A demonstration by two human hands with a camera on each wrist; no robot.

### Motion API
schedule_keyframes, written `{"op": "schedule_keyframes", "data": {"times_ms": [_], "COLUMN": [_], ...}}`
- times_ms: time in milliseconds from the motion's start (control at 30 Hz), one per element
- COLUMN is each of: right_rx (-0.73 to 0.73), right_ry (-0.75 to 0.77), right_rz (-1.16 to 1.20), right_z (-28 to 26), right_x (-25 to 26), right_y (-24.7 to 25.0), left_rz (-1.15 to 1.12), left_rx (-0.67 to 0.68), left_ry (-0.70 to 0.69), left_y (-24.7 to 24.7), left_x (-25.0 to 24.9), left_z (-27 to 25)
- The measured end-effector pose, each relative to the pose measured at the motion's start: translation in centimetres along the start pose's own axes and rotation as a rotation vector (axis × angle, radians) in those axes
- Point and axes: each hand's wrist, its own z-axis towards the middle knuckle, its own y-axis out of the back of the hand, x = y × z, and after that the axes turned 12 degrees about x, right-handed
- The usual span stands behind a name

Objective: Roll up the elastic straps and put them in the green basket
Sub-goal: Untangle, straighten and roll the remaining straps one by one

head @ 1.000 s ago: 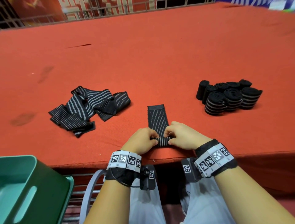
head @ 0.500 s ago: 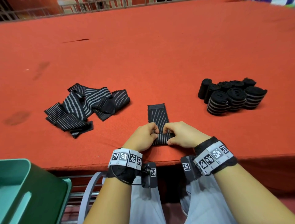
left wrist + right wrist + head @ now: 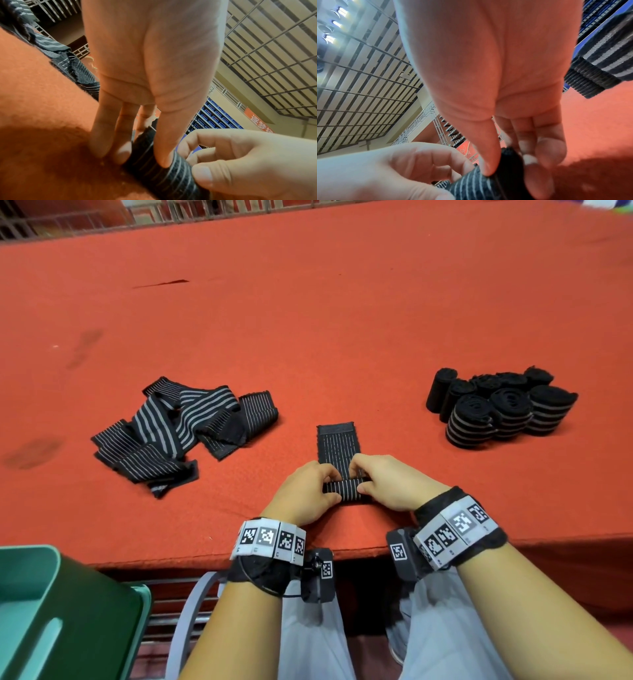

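Two hands sit close together at the near edge of the red table, both clamped on the same strap: the left hand pinches the left end of the small roll between thumb and curled fingers, and the right hand pinches the right end the same way. The wrist views show each thumb pressed on the near side of the roll with the fingers hooked over the far side. The rest of the strap lies flat on the cloth, running away from the roll toward the table's middle. To do this step well, I would judge that both thumbs should push forward evenly so the roll tracks straight along the flat length; if one end runs ahead, the coil will likely cone and come loose. Keeping light downward pressure and a little tension in the elastic should make it tight enough to hold its shape. To the left lies a loose heap of unrolled straps; to the right, well apart, stands a cluster of finished rolls. The green basket sits below the table edge at the lower left, and what it holds cannot be seen.
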Motion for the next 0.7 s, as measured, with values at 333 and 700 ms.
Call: {"op": "schedule_keyframes", "data": {"times_ms": [333, 700], "right_rx": [0.061, 0.031], "right_ry": [0.061, 0.049], "right_rz": [-0.102, -0.103], "right_z": [0.36, 0.75], "right_x": [0.91, 1.1], "right_y": [-0.12, 0.3], "left_rz": [-0.043, -0.007], "left_rx": [0.042, 0.027], "left_ry": [-0.012, 0.028], "left_y": [-0.03, 0.02], "left_x": [-0.12, -0.3], "left_z": [0.29, 0.31]}}
